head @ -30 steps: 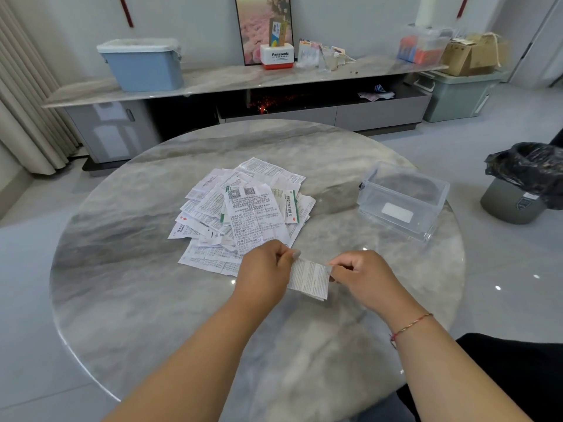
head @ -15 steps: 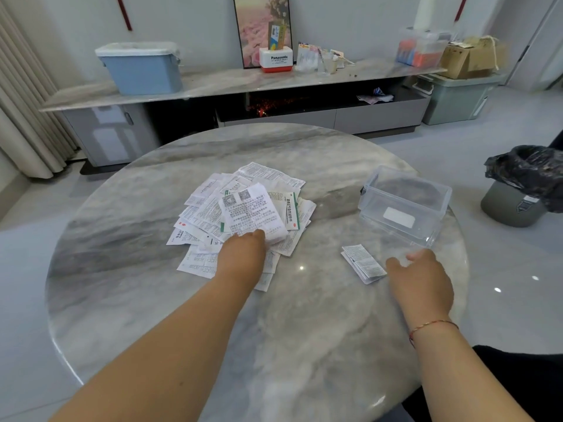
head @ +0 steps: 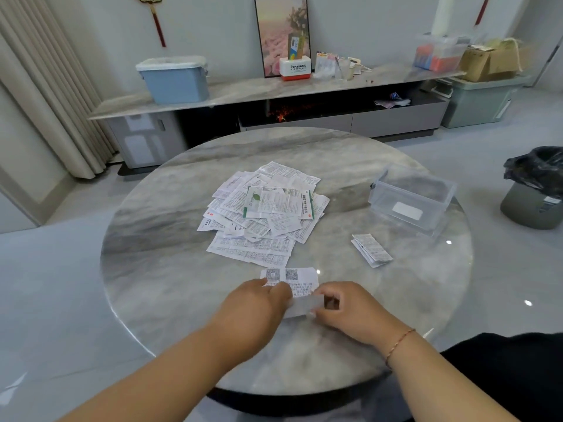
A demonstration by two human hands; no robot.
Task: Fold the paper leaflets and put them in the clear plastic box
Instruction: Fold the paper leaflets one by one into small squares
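A white leaflet with two QR codes (head: pixel 291 280) lies on the round marble table (head: pixel 170 293) near its front edge. My left hand (head: pixel 256 306) pinches its left side and my right hand (head: pixel 347 310) pinches its lower right part, which curls up from the table. A loose pile of printed leaflets (head: pixel 262 214) lies at the table's middle. A folded leaflet (head: pixel 371 249) rests on the table to the right, just in front of the clear plastic box (head: pixel 411 199), which stands open at the right edge.
A bin lined with a black bag (head: pixel 536 190) stands on the floor right of the table. Behind the table runs a low cabinet (head: pixel 274 89) with a blue storage box (head: pixel 175 79) and other items on it.
The folded leaflet was laid on the table by the box and let go. My left hand pulled the QR-code leaflet off the pile toward the front, and my right hand came back to it.
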